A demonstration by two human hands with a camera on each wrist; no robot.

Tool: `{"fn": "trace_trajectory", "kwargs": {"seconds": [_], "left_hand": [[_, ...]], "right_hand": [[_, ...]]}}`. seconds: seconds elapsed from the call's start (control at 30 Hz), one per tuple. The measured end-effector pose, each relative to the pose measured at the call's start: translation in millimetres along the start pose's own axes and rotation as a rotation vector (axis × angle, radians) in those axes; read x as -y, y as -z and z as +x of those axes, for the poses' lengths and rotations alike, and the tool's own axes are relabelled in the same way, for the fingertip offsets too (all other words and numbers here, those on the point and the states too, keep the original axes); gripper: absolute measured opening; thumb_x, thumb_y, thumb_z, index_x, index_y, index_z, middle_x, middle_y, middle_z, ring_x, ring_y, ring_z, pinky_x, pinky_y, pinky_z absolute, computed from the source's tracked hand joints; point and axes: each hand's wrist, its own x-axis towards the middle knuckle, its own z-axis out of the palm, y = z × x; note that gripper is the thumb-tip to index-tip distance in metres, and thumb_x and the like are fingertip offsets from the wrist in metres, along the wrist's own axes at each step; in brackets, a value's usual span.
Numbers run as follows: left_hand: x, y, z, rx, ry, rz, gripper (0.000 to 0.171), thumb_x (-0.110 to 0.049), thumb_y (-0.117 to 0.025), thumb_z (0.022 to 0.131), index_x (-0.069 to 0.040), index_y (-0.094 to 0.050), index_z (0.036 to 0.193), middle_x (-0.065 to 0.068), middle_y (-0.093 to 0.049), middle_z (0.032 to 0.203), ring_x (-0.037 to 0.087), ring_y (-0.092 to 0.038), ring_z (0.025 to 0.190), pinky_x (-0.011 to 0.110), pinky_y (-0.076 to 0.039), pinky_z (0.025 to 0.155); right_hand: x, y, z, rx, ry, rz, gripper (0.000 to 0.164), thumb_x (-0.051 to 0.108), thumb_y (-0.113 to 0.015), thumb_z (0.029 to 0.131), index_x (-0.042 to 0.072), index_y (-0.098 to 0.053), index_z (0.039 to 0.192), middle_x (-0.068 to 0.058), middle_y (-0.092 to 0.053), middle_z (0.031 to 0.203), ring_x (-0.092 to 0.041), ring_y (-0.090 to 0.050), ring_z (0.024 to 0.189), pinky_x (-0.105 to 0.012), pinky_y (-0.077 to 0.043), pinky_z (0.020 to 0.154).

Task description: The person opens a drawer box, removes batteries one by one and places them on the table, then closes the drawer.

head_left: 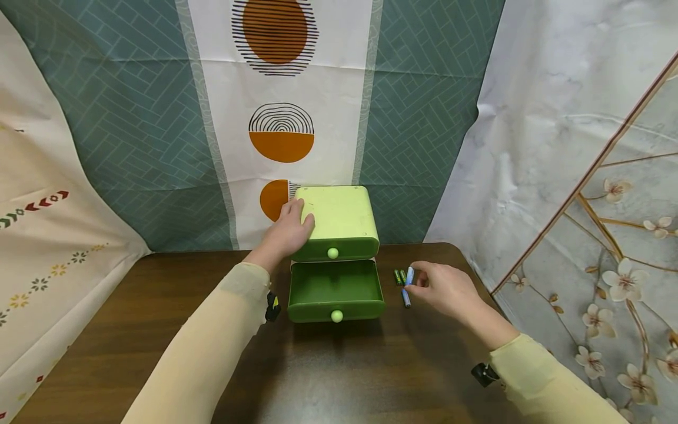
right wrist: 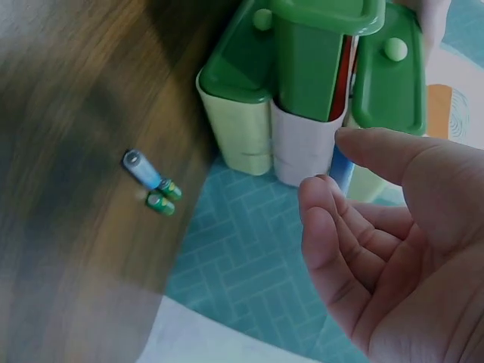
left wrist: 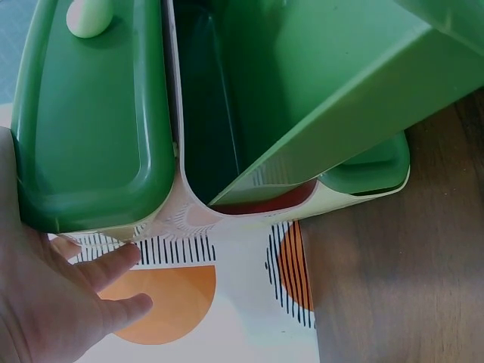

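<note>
A small cabinet with a pale yellow-green top (head_left: 339, 213) stands at the back of the table. Its middle drawer (head_left: 336, 311) is pulled out, and nothing shows inside it in the head view. My left hand (head_left: 288, 231) rests on the top's left edge, fingers spread along the side (left wrist: 53, 295). To the cabinet's right, my right hand (head_left: 445, 287) pinches a blue-and-white battery (head_left: 410, 275) between thumb and fingers, above the table; mostly its blue end (right wrist: 342, 168) shows in the right wrist view. Below it lies another blue-and-white battery (right wrist: 141, 168), beside two small green batteries (right wrist: 159, 202).
The dark wooden table (head_left: 339, 377) reaches back to a hanging patterned cloth (head_left: 413, 118). Flowered fabric (head_left: 582, 294) hangs along the right side and cream cloth (head_left: 53, 235) along the left. The open drawer's round knob (head_left: 336, 316) juts toward me.
</note>
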Motion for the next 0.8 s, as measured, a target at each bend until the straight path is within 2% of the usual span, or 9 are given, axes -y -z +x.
{"fn": "trace_trajectory", "kwargs": {"seconds": [0.23, 0.8], "left_hand": [[0.4, 0.0, -0.3, 0.003, 0.001, 0.002, 0.076, -0.051, -0.029, 0.116, -0.012, -0.014, 0.179, 0.012, -0.004, 0.185, 0.040, -0.024, 0.165, 0.062, -0.027, 0.129], [0.4, -0.2, 2.5, 0.007, 0.001, 0.018, 0.076, -0.051, -0.028, 0.116, -0.011, -0.013, 0.179, 0.014, -0.004, 0.184, 0.042, -0.025, 0.165, 0.062, -0.028, 0.129]], "right_hand": [[-14.3, -6.3, -2.2, 0.031, -0.026, -0.028, 0.048, 0.033, -0.084, 0.098, 0.006, -0.074, 0.136, 0.012, -0.070, 0.086, -0.007, -0.060, 0.070, -0.036, -0.051, 0.062], [-39.6, -22.9, -0.6, 0.127, -0.044, -0.015, 0.051, 0.023, -0.086, 0.094, 0.001, -0.072, 0.139, 0.009, -0.073, 0.091, -0.009, -0.061, 0.072, -0.039, -0.052, 0.065]]}}
